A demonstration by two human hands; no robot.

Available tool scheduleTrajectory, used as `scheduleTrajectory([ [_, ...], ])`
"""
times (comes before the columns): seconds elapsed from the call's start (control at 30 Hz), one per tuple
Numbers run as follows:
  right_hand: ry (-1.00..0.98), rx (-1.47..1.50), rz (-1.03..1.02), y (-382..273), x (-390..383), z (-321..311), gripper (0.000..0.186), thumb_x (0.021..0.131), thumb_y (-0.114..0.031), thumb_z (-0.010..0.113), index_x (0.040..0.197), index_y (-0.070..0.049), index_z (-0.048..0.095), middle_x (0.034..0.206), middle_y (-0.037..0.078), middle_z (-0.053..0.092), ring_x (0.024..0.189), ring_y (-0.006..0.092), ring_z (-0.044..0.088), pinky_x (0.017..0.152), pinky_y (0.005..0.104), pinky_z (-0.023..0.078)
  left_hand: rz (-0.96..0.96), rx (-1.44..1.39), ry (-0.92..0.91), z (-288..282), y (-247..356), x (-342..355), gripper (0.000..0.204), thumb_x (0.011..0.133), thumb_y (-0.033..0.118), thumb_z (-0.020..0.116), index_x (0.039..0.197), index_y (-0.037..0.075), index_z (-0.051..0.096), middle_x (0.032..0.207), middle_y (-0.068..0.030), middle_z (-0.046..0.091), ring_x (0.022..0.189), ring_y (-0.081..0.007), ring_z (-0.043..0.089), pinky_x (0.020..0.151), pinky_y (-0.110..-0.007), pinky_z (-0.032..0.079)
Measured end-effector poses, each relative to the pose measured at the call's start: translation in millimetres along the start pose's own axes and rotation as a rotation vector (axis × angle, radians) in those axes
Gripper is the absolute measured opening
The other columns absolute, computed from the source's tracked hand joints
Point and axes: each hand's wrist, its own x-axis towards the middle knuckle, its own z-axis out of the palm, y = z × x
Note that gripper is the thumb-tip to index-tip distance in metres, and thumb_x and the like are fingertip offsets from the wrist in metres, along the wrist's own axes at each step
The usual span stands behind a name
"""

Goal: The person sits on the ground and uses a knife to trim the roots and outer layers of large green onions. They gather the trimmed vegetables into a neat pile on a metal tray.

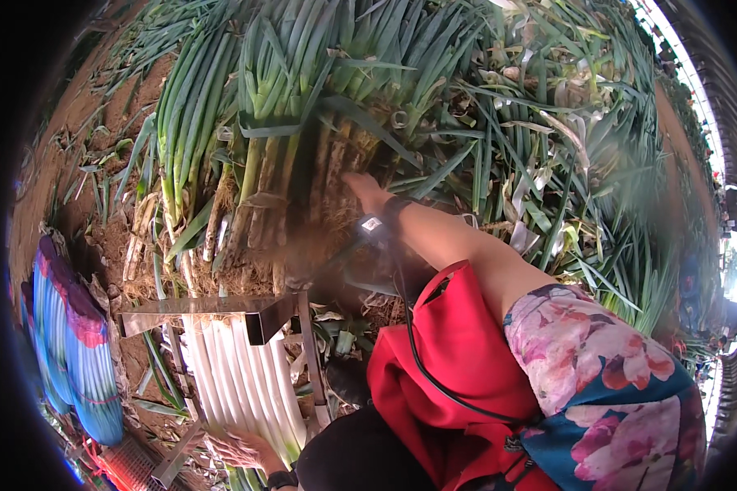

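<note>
My right hand (362, 185) reaches up to the dirty, root-ended stalks of a leek bundle (332, 164) in the upper middle; its fingertips touch them, though whether they grip is unclear through the haze. My left hand (241, 448) lies low in the view with fingers stretched across a row of peeled white leeks (241, 372). These leeks sit in a metal frame (201, 305) with a flat crossbar at their root end. More leeks (184, 139) with long green leaves lie at the upper left, roots toward me.
Loose leeks and leaves (549, 164) pile across the right. Blue netted bundles (82, 352) with purple tops lie at the left on brown soil (74, 164), near an orange crate (127, 462). My red apron (454, 344) and a black cable fill the lower middle.
</note>
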Motion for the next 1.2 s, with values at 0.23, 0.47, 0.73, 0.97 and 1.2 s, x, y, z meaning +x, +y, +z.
scheduleTrajectory([
  [0.23,-0.118,0.877,0.325,-31,5,8,0.089,0.076,-0.048,0.083,0.153,-0.019,0.048,0.167,0.010,0.031,0.147,0.0299,0.036,0.115,0.0532,0.032,0.011,0.068,0.025,7,-10,4,0.075,0.108,0.060,0.023,0.161,0.009,0.034,0.161,-0.0140,0.041,0.148,-0.0307,0.038,0.122,-0.048,0.026],
  [0.47,-0.176,1.280,0.344,-78,-32,-64,0.047,0.093,-0.029,0.075,0.136,-0.012,0.066,0.133,0.015,0.065,0.130,0.0181,0.054,0.112,0.0368,0.041,-0.014,0.044,0.018,-7,-19,-2,0.077,0.108,0.061,0.016,0.162,0.008,0.033,0.161,-0.0149,0.040,0.149,-0.0309,0.036,0.124,-0.049,0.024],
  [0.73,-0.164,0.783,0.593,-32,-32,-62,0.050,0.090,-0.035,0.080,0.131,-0.008,0.066,0.131,0.006,0.060,0.124,0.0189,0.053,0.105,0.0403,0.041,0.043,0.078,0.045,2,-22,4,0.075,0.109,0.059,0.017,0.162,0.008,0.032,0.162,-0.0153,0.040,0.148,-0.0315,0.037,0.123,-0.049,0.026],
  [0.97,0.503,-0.528,0.092,43,-61,-107,0.029,0.092,-0.014,0.068,0.121,-0.010,0.068,0.095,0.006,0.068,0.084,0.0138,0.065,0.073,0.0328,0.053,0.066,0.034,-0.005,10,22,1,0.074,0.109,0.058,0.019,0.161,0.007,0.034,0.161,-0.0155,0.040,0.147,-0.0315,0.038,0.122,-0.049,0.028],
  [1.2,0.094,0.300,0.219,-106,-40,-14,0.029,0.094,-0.018,0.067,0.121,-0.007,0.064,0.119,0.011,0.068,0.100,0.0296,0.066,0.080,0.0441,0.057,-0.016,0.076,-0.017,-8,-10,1,0.074,0.109,0.059,0.019,0.162,0.009,0.031,0.162,-0.0136,0.039,0.148,-0.0304,0.037,0.123,-0.048,0.029],
])
